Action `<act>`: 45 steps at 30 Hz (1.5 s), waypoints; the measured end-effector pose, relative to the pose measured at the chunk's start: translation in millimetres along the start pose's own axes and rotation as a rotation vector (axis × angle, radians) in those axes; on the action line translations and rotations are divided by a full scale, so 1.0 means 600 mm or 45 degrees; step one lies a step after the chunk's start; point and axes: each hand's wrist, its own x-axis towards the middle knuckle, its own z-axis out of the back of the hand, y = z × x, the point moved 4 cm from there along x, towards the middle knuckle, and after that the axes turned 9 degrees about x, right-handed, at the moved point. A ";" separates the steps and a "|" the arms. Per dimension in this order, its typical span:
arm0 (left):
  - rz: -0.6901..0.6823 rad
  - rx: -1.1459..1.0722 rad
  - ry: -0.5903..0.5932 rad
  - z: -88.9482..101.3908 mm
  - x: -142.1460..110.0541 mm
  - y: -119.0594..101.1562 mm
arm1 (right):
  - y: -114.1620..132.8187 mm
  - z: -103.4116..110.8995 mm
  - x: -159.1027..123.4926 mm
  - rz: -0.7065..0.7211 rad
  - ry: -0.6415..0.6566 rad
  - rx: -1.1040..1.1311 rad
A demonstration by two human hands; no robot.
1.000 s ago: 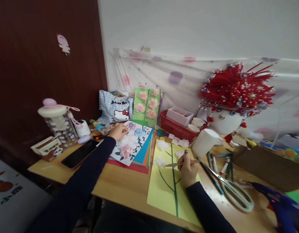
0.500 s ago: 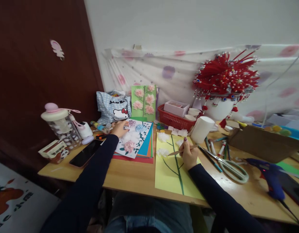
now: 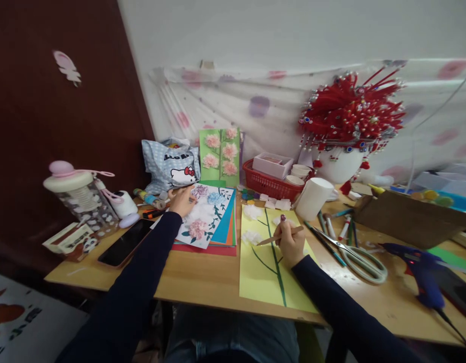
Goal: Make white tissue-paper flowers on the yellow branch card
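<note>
My right hand (image 3: 291,247) grips a brown pointed stick (image 3: 268,240), its tip at a white fluffy flower (image 3: 251,237) on yellow paper (image 3: 257,285). Dark green stem and branch lines run down this sheet, and another white flower (image 3: 252,212) is near its top left. My left hand (image 3: 182,201) is over the upper left of a white sheet (image 3: 197,241) with pink, purple and blue flowers and green leaves. Its fingers are curled together; what they hold, if anything, is too small to make out. Coloured papers (image 3: 225,234) lie beneath that sheet.
Scissors (image 3: 359,262), pens (image 3: 346,228) and a blue glue gun (image 3: 421,269) lie at right. A white roll (image 3: 315,199) and red basket (image 3: 272,189) stand behind the yellow paper. At left are a phone (image 3: 125,243) and a bottle (image 3: 83,199).
The view has shifted slightly. My left hand's fingers have drawn closer together above the white sheet. My right hand still holds the brown stick, its tip now nearer the lower white flower.
</note>
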 end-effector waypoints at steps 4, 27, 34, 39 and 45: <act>0.068 -0.095 -0.049 0.002 -0.001 0.004 | 0.007 0.000 0.000 0.034 -0.011 -0.011; 0.319 -0.941 0.167 -0.015 0.002 0.033 | 0.021 -0.004 -0.002 0.094 0.071 -0.058; 0.281 -0.958 0.194 -0.001 -0.001 0.020 | 0.019 -0.004 0.000 0.091 0.055 -0.073; 0.233 -0.938 0.054 0.039 -0.001 0.001 | 0.019 -0.008 -0.005 0.068 0.066 -0.042; 0.075 -1.099 0.287 0.049 -0.031 -0.098 | 0.014 -0.008 -0.001 0.051 0.035 -0.110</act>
